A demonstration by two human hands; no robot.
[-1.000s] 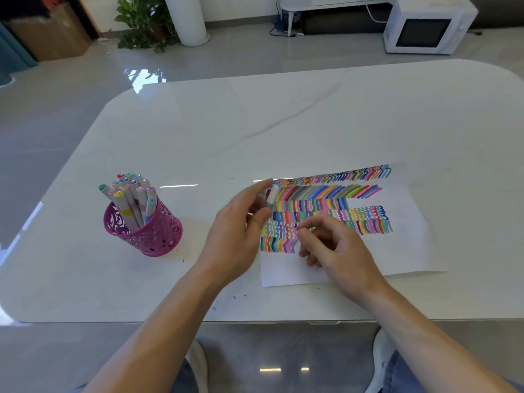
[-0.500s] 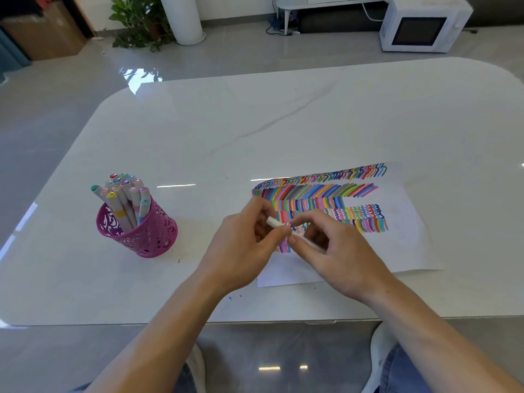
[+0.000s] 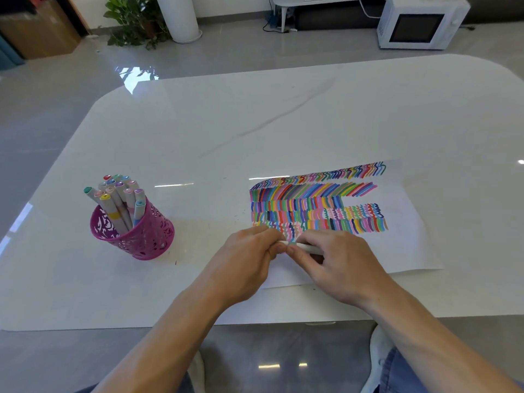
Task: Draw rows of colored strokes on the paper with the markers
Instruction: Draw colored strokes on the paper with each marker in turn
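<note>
A white sheet of paper (image 3: pixel 402 239) lies on the table, covered with several rows of colored strokes (image 3: pixel 314 205). Over its lower left corner my two hands meet on one white marker (image 3: pixel 307 247). My left hand (image 3: pixel 243 262) pinches its left end, where the cap sits, and my right hand (image 3: pixel 340 265) grips the barrel. The marker lies roughly level, a little above the paper. Its tip is hidden by my fingers. A pink perforated cup (image 3: pixel 136 234) with several capped markers (image 3: pixel 119 197) stands on the left.
The white marble table (image 3: pixel 255 123) has a rounded far edge and a near edge just below my forearms. On the floor beyond stand a white microwave (image 3: pixel 419 22), a potted plant (image 3: pixel 133 21) and a white column (image 3: pixel 178 18).
My left hand, which held a cap apart from the right hand, has come together with it. Both hands now hold the marker end to end, slightly lower over the paper.
</note>
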